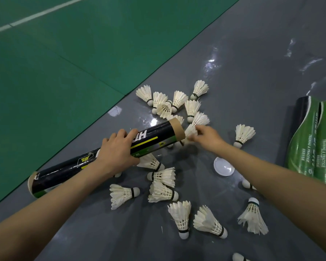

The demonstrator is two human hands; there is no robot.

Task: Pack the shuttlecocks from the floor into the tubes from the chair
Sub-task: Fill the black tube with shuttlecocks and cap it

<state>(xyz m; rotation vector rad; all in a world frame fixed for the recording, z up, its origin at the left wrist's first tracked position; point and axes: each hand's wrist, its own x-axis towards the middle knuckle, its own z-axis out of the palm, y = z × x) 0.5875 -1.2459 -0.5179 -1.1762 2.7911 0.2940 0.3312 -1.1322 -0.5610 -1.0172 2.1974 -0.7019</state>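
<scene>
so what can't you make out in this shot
All in the head view:
Black tube: mouth faces away, so its fill is hidden.
Green tubes: cut off by the right edge, count unclear.
Held shuttlecock: cork not visible between the tube's rim and the right hand.
One shuttlecock: mostly under the right forearm.
Another shuttlecock: cut off by the bottom edge.
Tube's print: partly under the left hand.

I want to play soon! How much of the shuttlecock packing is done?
Looks early. Done: a white cap is off and lies loose. In hand: the left hand grips the black tube; the right hand pinches a shuttlecock at its open end. Left: many loose shuttlecocks on the grey floor, and the green tubes at the right. The tube's inside is hidden.
</scene>
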